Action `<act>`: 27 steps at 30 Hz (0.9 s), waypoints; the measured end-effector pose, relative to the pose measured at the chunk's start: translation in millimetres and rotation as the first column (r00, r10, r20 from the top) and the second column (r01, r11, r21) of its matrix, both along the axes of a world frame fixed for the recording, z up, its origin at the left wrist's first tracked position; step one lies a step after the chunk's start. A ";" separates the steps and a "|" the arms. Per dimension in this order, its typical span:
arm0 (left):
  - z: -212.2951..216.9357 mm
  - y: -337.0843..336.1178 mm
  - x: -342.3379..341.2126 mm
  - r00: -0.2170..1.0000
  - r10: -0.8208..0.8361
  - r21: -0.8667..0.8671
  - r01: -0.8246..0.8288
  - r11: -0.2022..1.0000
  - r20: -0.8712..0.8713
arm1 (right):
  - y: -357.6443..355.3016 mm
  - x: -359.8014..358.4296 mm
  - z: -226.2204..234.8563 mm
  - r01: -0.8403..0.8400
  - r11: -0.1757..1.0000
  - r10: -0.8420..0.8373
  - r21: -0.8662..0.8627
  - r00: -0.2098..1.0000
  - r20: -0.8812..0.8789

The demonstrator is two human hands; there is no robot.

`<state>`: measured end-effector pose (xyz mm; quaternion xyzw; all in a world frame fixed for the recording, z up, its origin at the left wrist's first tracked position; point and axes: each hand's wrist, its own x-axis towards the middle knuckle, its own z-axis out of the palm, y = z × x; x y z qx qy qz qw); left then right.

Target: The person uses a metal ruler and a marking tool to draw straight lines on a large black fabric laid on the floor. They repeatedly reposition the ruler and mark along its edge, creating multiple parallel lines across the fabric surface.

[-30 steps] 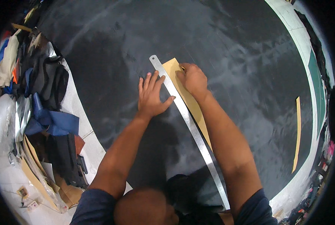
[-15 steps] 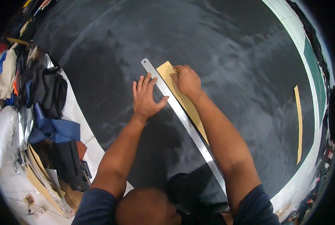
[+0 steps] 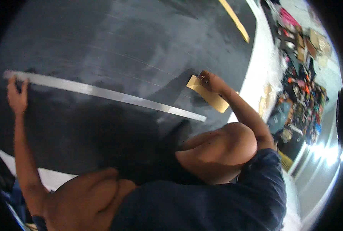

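The fingers of the left hand (image 3: 17,96) curl loosely over the far end of a long metal ruler (image 3: 102,92), pressing it flat at the nine o'clock edge of the view; the thumb cannot be made out. The fingers of the right hand (image 3: 212,81) are bunched together in a pinch on something small and pale at their tips, too small to identify, and they rest on the upper end of a tan strip of card (image 3: 207,94), just past the centre toward two o'clock.

The ruler runs as one straight band from the left hand down toward four o'clock, its near end stopping just short of the tan strip, close beside it but apart. Both lie on a large dark sheet (image 3: 140,42) that covers most of the work surface. The tan strip slants from the right hand toward the sheet's edge at three o'clock.

A second narrow yellow strip (image 3: 235,20) lies on the dark sheet at one o'clock, well apart from the hands. Beyond the sheet's pale border, a heap of mixed coloured items (image 3: 302,81) fills the three o'clock side.
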<state>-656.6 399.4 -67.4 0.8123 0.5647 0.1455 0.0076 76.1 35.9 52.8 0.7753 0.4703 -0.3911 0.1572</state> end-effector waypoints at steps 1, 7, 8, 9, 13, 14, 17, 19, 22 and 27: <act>-2.7 3.0 -9.7 1.000 0.006 -0.032 -0.006 0.999 0.000 | -32.3 25.2 -1.5 0.010 1.000 -0.011 0.006 0.999 0.053; 6.9 22.7 19.9 0.927 0.037 -0.221 -0.127 0.967 -0.374 | -202.4 72.8 -6.1 0.356 0.920 -0.376 0.166 0.921 0.105; 5.1 34.0 1.8 0.913 0.064 -0.221 -0.165 0.961 -0.402 | -203.7 62.2 -10.4 0.393 0.902 -0.410 0.179 0.909 0.071; 2.0 39.4 -5.1 0.901 0.065 -0.245 -0.186 0.951 -0.429 | -207.3 56.0 -9.0 0.429 0.883 -0.446 0.192 0.894 0.053; 3.4 26.1 29.0 0.889 0.080 -0.293 -0.232 0.928 -0.450 | -228.4 42.8 -4.4 0.561 0.805 -0.555 0.190 0.827 -0.091; -10.8 31.8 26.6 0.895 0.078 -0.317 -0.236 0.919 -0.440 | -234.8 40.9 -4.4 0.591 0.777 -0.558 0.216 0.806 -0.197; -10.0 28.7 43.4 0.920 0.063 -0.356 -0.212 0.910 -0.387 | -234.0 26.9 -2.4 0.591 0.790 -0.556 0.163 0.803 -0.215; -17.8 64.7 -14.9 0.965 -0.022 -0.335 -0.069 0.940 -0.262 | -228.1 23.2 -27.5 0.583 0.785 -0.538 0.208 0.809 -0.236; -29.0 52.8 -10.9 0.958 0.003 -0.333 -0.103 0.937 -0.288 | -227.0 23.5 -25.7 0.529 0.817 -0.502 0.227 0.848 -0.169; -24.0 42.8 5.2 0.980 -0.022 -0.336 -0.046 0.941 -0.196 | -235.6 28.1 -31.6 0.490 0.835 -0.472 0.251 0.872 -0.133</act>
